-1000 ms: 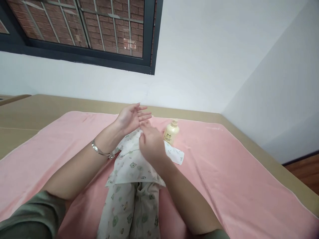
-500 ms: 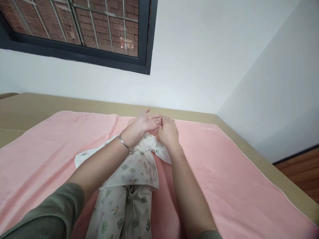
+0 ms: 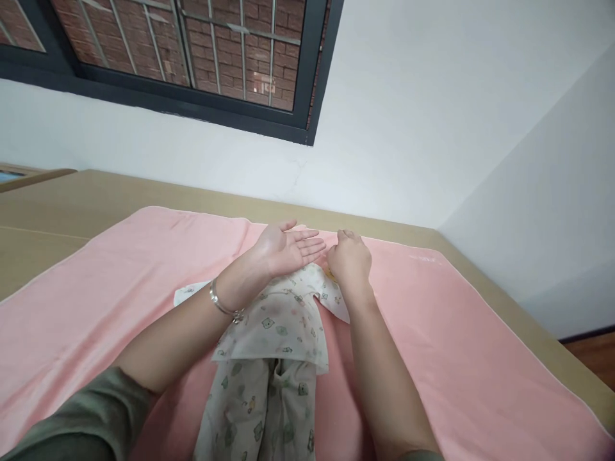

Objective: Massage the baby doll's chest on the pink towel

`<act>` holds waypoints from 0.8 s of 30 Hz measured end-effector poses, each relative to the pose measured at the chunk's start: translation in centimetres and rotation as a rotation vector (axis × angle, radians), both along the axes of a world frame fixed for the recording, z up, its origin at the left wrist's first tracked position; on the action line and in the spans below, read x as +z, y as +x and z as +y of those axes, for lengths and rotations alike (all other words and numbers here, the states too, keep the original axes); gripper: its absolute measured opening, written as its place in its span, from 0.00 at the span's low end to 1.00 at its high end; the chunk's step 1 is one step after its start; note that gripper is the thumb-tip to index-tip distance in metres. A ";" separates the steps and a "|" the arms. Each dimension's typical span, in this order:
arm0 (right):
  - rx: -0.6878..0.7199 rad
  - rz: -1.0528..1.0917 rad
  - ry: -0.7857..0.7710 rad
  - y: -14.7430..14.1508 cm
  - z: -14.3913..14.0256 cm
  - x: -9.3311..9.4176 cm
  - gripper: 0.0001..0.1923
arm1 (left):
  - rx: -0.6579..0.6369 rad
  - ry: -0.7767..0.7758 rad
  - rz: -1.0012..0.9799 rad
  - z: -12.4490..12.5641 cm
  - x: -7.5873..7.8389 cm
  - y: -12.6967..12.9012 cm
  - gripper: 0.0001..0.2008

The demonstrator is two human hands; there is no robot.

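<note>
A white wall (image 3: 423, 115) runs behind a bed, meeting a second white wall (image 3: 552, 211) in a corner at the right. High on the left, a dark-framed window (image 3: 192, 57) with metal bars looks onto a red brick wall (image 3: 225, 45) outside. The tan bed (image 3: 72, 205) is covered by a pink towel (image 3: 96, 288). A strip of brown wooden floor (image 3: 593, 358) shows at the lower right, in soft, even light.

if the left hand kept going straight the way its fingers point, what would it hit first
Most likely the right hand. The left hand lies palm up with fingers pointing right, toward that curled hand just beyond them, above the printed baby garment. Depth is unclear, so it might pass slightly behind.
</note>
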State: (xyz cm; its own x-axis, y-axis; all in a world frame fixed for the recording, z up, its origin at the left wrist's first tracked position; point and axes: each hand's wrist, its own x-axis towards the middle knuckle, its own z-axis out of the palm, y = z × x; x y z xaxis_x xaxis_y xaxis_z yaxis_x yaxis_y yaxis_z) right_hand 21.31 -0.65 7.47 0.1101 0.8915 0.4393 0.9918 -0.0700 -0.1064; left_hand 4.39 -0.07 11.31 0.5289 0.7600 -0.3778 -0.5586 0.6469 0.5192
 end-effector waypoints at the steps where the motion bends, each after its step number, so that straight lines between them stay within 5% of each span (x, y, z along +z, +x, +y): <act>1: -0.014 -0.006 -0.011 -0.1 0.0 0.2 0.19 | -0.008 0.006 -0.006 -0.7 0.0 -0.9 0.32; 11: -0.127 -0.004 -0.056 -0.6 0.1 1.2 0.22 | -0.026 0.086 -0.078 -5.2 1.0 -6.5 0.33; 18: -0.061 0.033 -0.018 1.5 0.0 1.4 0.24 | -0.095 0.133 -0.148 -6.4 2.1 -8.4 0.33; 24: 0.129 -0.106 -0.127 -0.2 -2.3 2.6 0.20 | 0.048 0.148 -0.079 -6.6 2.1 -8.3 0.28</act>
